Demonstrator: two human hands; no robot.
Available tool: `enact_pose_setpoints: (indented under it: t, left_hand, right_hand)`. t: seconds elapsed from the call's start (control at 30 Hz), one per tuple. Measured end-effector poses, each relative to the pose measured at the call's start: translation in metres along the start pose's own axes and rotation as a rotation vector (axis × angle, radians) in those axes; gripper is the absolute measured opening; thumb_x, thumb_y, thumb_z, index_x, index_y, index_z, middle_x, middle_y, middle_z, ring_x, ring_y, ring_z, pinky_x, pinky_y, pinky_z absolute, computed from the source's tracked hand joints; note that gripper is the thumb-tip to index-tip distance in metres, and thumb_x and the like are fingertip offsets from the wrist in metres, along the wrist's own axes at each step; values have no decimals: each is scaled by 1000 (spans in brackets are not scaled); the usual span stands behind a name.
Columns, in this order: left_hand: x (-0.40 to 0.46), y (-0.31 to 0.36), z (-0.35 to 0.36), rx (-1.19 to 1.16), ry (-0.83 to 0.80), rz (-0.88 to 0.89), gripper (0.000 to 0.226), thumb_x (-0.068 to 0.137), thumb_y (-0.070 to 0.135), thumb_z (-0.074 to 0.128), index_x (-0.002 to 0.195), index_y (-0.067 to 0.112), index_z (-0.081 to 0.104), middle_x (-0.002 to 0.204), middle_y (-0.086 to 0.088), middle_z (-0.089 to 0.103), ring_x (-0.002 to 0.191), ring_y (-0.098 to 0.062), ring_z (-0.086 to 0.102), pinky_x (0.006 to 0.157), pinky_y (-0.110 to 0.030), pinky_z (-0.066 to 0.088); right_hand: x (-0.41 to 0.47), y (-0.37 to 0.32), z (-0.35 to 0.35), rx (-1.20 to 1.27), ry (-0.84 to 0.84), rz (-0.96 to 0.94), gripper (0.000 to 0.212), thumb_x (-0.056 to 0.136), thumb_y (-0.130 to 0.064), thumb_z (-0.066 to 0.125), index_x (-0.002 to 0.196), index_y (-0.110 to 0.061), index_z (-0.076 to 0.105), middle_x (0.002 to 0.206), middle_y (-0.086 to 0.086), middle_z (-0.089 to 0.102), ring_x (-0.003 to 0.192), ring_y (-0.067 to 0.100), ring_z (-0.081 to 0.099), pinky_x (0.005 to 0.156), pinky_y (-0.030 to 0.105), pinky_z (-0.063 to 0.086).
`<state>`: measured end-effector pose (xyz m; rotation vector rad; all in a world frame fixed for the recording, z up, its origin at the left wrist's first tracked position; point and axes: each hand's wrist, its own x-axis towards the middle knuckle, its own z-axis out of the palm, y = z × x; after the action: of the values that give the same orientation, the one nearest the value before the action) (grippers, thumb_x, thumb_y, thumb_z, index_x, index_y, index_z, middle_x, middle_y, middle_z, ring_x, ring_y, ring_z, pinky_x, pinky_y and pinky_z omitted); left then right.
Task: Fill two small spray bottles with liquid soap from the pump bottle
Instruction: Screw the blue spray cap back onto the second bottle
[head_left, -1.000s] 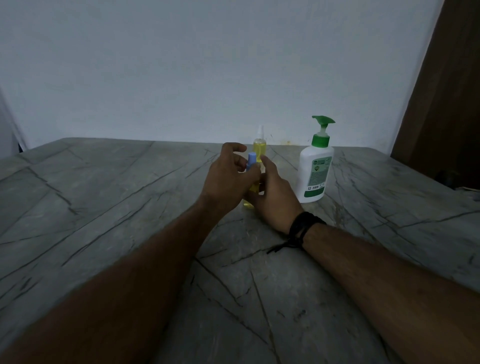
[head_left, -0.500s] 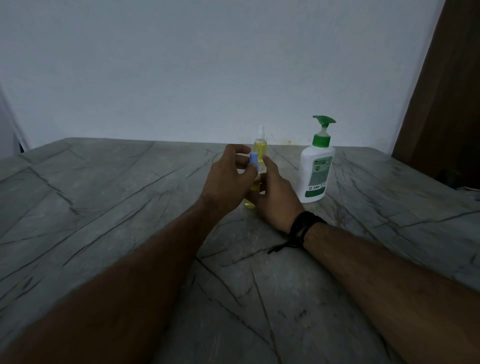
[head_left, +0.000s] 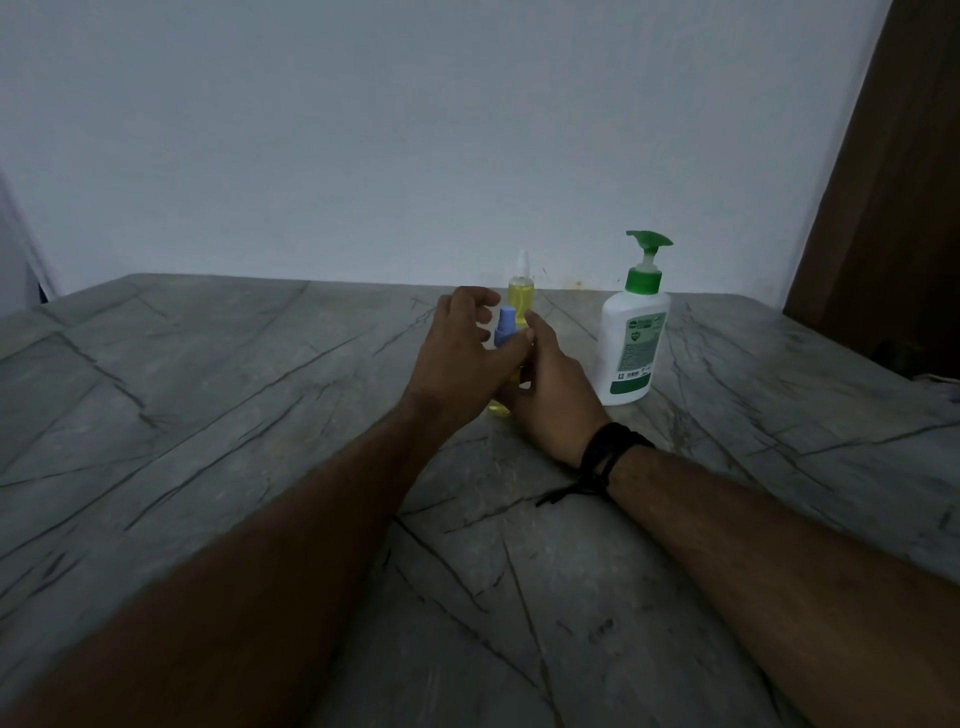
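Note:
A small spray bottle with a blue cap (head_left: 504, 325) and yellow liquid stands on the table between my hands. My right hand (head_left: 553, 387) wraps around its body from the right. My left hand (head_left: 460, 358) holds its blue top, thumb and fingers curled around it. Most of the bottle's body is hidden by my hands; only its yellow base shows. Behind it stands a second small spray bottle (head_left: 521, 291) with a clear cap and yellow liquid. The white pump bottle (head_left: 631, 343) with a green pump stands upright to the right, apart from my hands.
The grey marble-patterned table (head_left: 234, 415) reaches back to a white wall. A dark wooden door (head_left: 893, 182) is at the far right. A black band sits on my right wrist (head_left: 605, 452).
My left hand's fingers have shifted slightly around the blue cap, turning on it. The bottles and my right hand stay in place.

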<state>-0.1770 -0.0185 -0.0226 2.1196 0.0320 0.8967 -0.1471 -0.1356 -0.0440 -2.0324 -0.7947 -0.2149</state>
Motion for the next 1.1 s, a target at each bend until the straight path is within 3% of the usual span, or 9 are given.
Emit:
enact_pose_setpoints:
  t: [0.1,0.27,0.4,0.5,0.6,0.83,1.1]
  left_hand:
    - [1,1,-2,13,-9,-43,49,85,34,73,123,20,47,90,10,59,83,-5,58,64,-14,41]
    - [-1,0,-2,-6,-40,10,35,91,27,64,121,18,49,106,6,63,90,-4,59,68,-12,46]
    - [-1,3,0,-13,-18,-6,45,84,34,74,119,21,51,102,10,57,90,-8,59,74,-23,53]
    - [2,5,-4,7,-18,-78,47,83,37,75,119,22,50,85,16,57,75,1,57,61,-14,47]
    - [4,7,-6,-3,-4,-64,43,82,33,76,113,22,50,83,15,59,69,3,57,49,-7,42]
    - [5,7,-10,-12,-46,-19,34,83,26,76,104,16,51,78,14,62,77,-8,65,70,-30,56]
    - [0,-3,-9,-114,-99,-54,37,85,29,74,112,16,53,103,4,67,91,-7,68,74,-26,59]
  right_hand:
    - [0,-1,-1,12,-8,4,88,93,-26,69,159,-15,11,141,9,59,123,25,61,103,36,49]
    - [0,1,1,-13,-11,-2,90,93,-25,69,160,-14,10,131,10,65,114,25,64,99,41,51]
    - [0,2,-1,1,-13,14,89,94,-25,68,160,-13,9,145,10,56,125,25,60,106,36,48]
    - [1,1,-2,-1,-24,32,87,95,-27,67,160,-16,10,145,10,56,128,26,58,105,33,46]
    - [3,2,-1,0,-18,29,83,94,-30,68,158,-18,17,142,9,59,127,28,58,106,42,48]
    - [5,3,-2,-57,-48,27,69,95,-36,64,153,-23,28,134,9,63,119,29,61,101,45,49]
    - [5,3,1,-46,-56,37,76,95,-38,63,157,-21,22,142,7,58,128,27,57,107,45,46]
